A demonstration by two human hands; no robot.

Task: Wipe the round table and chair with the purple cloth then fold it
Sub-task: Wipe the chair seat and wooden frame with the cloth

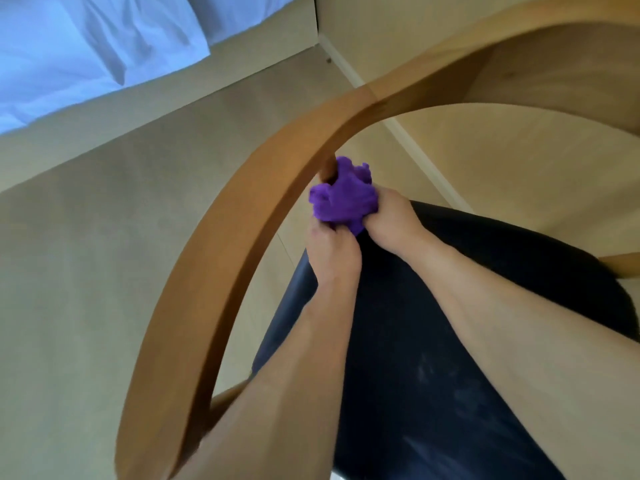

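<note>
We see white bedding (86, 46) top left, beige floor (86, 254), then the chair's curved wooden backrest (242, 209). Our left hand (332, 254) and right hand (391, 223) both grip the bunched purple cloth (341, 199), fingers curled round it, pressed against a backrest post above the dark seat (433, 341).

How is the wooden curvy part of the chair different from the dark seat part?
The wooden armrest is light brown, narrow and bent into a long curve; the seat is very dark, wide and padded-looking. The purple cloth, gripped by the left hand and the right hand, is bunched against a wooden post under the armrest, just above the seat's edge. Both belong to the same chair.
</note>
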